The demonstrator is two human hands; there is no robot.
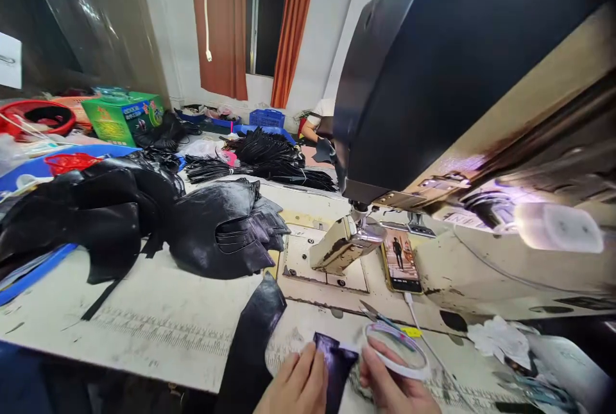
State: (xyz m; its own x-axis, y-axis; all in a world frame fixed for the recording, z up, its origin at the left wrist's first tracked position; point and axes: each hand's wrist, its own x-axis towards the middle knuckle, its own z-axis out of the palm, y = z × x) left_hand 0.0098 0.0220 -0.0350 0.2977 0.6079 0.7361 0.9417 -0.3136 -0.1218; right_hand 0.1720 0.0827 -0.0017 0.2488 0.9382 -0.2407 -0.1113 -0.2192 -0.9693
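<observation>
Bottom centre: left hand (294,387) pinches small black leather piece (337,362); right hand (392,383) grips tape roll (397,350). Likely step: taping piece edge. Next calls for pressing tape flat, aligned.

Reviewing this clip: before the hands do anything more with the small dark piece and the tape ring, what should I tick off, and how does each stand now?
1. Left hand on the small dark piece: ok, fingers rest on its left edge.
2. Right hand has the tape ring: ok, ring sits at its fingertips.
3. Tape end stuck to the piece: cannot tell, too blurred.
4. Scissors clear of the hands: ok, they lie just beyond the ring.
5. Phone out of the way: ok, flat beside the sewing machine foot.
</observation>
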